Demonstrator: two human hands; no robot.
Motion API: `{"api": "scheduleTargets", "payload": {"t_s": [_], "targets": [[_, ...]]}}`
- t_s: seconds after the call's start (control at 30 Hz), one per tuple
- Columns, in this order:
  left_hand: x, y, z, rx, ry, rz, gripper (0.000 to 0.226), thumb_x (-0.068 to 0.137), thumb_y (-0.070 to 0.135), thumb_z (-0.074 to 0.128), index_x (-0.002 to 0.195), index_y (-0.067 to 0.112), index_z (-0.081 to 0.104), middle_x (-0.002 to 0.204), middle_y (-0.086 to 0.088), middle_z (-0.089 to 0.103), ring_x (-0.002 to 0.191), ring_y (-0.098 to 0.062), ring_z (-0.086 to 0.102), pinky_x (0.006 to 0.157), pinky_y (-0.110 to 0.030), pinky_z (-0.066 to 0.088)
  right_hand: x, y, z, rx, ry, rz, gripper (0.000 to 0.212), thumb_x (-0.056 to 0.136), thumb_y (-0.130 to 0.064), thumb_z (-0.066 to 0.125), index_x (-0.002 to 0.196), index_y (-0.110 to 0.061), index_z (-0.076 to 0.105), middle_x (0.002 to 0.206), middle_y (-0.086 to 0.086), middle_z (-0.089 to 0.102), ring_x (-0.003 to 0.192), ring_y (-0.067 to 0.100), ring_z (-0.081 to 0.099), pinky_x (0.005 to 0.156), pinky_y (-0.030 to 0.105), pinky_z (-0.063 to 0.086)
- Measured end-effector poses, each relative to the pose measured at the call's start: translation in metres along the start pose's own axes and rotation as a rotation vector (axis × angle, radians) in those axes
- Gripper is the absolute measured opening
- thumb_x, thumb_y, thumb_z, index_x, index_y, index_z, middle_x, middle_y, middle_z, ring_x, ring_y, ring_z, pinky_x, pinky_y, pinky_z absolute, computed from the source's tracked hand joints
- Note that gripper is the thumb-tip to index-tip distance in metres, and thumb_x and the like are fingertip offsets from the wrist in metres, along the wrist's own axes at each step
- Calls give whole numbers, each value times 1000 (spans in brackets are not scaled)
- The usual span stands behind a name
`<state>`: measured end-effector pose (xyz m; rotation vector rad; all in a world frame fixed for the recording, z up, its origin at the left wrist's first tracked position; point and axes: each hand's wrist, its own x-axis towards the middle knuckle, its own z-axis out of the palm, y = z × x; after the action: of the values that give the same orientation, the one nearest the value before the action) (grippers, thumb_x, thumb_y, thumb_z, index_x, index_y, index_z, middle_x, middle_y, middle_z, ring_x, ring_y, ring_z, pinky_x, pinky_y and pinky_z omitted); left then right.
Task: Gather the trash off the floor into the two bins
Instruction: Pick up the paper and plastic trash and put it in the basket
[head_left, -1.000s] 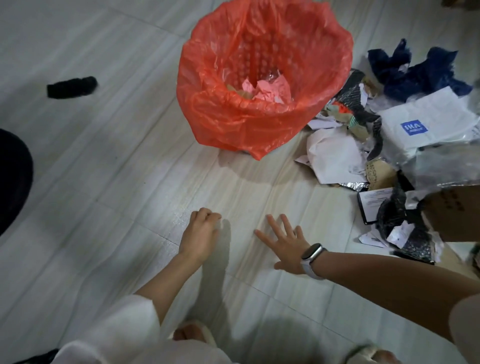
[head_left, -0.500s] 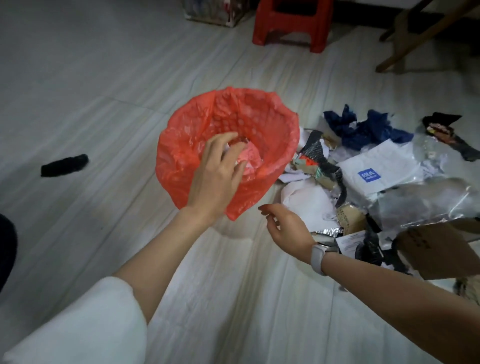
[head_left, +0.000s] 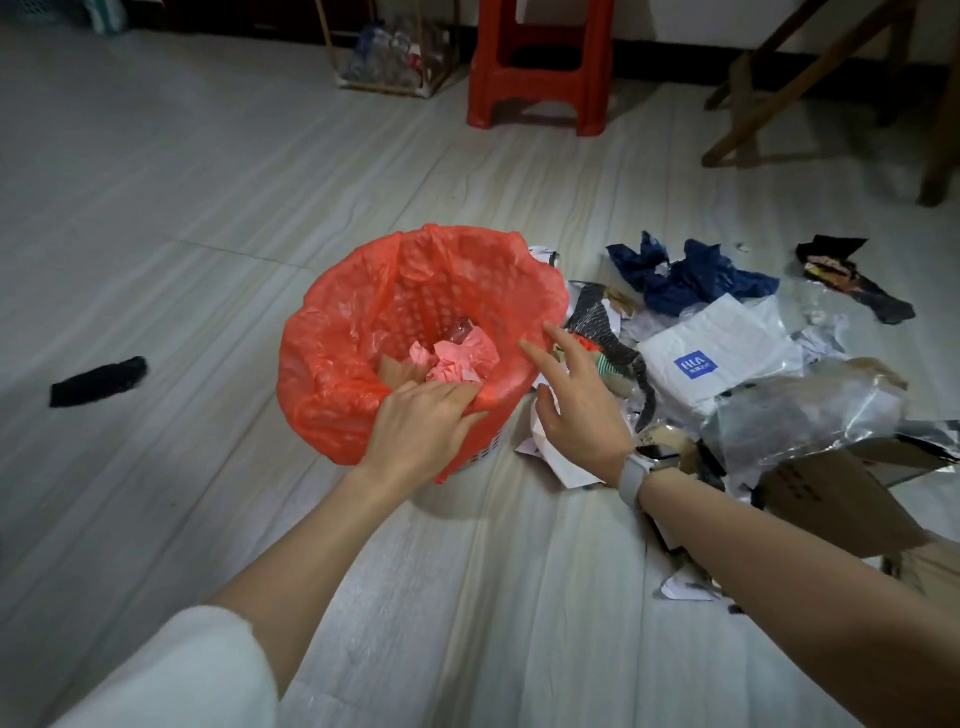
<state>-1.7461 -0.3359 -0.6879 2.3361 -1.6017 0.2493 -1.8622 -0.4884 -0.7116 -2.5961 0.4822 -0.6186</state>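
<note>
A bin lined with a red plastic bag (head_left: 332, 332) stands on the floor in the middle, with crumpled pink paper (head_left: 462, 358) inside. My left hand (head_left: 421, 436) grips its near rim, fingers inside and thumb outside on the liner. My right hand (head_left: 576, 410), with a watch on the wrist, hovers open with fingers spread beside the bin's right rim, over the trash pile. That pile holds a white mailer bag (head_left: 717, 358), a crumpled blue bag (head_left: 685, 275), a clear plastic bag (head_left: 800, 415) and brown cardboard (head_left: 831, 499).
A small black item (head_left: 98, 382) lies alone on the floor to the left. A dark wrapper (head_left: 852, 280) lies at the far right. Behind stand a red plastic stool (head_left: 540, 62), a wire basket of bottles (head_left: 389, 57) and wooden furniture legs (head_left: 779, 88).
My left hand rose from the floor to above the bin, then settled on its near rim. My right hand lifted from the floor and moved right, to beside the bin. The view tilted up.
</note>
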Motion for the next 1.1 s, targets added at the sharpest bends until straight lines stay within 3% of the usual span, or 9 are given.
{"api": "scheduleTargets", "payload": {"t_s": [0.2,0.37,0.53,0.63,0.73,0.87,0.97,1.03,1.1], "targets": [[-25,16,-8,-1,-35,85,39,81,44,48,96,14,68,77,3,70,69,-19,66,62,-28,48,-29,12,-16,-20,-29,-108,44,81,-9,31,123,-16,44,130,20,49,113,38,53,71,50,55],[-14,73,1,-13,83,171,38,79,35,51,110,14,58,109,-6,63,107,-25,52,88,-40,33,-57,46,-42,26,17,47,45,81,-1,41,125,-4,49,131,17,47,118,30,48,93,42,47],[-15,141,42,-57,0,494,33,78,27,49,107,14,57,113,-9,61,110,-25,49,93,-43,32,-99,119,-80,-461,-65,148,52,70,1,59,119,-11,48,119,21,56,115,40,53,98,57,37],[4,162,74,33,-177,508,38,73,28,43,106,16,55,112,-7,60,106,-25,56,94,-41,29,-124,163,-106,-687,-212,315,61,76,-14,62,134,-15,41,141,21,40,136,39,30,107,67,9],[36,176,94,-14,-307,351,43,68,25,38,108,17,52,113,-7,59,102,-26,59,88,-39,32,-128,194,-123,-772,-374,521,73,86,-37,52,147,-29,13,156,13,9,144,34,0,108,63,-7],[68,189,105,-172,-373,207,49,82,23,50,130,17,43,131,-6,46,116,-27,48,92,-39,41,-105,212,-132,-793,-269,609,34,87,-28,50,120,-29,55,118,9,59,119,30,47,111,60,11],[93,195,103,-401,-363,95,60,88,29,55,141,18,30,143,-3,33,129,-22,36,104,-36,34,-84,216,-159,-682,-82,622,18,90,-22,52,97,-25,68,92,7,68,96,26,59,108,53,24],[112,198,94,-531,-306,18,70,87,32,59,144,19,22,148,-2,24,136,-17,27,109,-30,25,-69,210,-183,-520,59,546,20,93,-27,52,100,-20,69,90,8,71,86,27,61,91,44,42],[134,201,82,-599,-240,-59,84,83,36,65,147,27,11,155,4,9,141,-12,14,113,-32,17,-58,196,-203,-346,232,464,27,94,-28,50,100,-12,70,86,10,70,75,27,60,66,30,40]]}}
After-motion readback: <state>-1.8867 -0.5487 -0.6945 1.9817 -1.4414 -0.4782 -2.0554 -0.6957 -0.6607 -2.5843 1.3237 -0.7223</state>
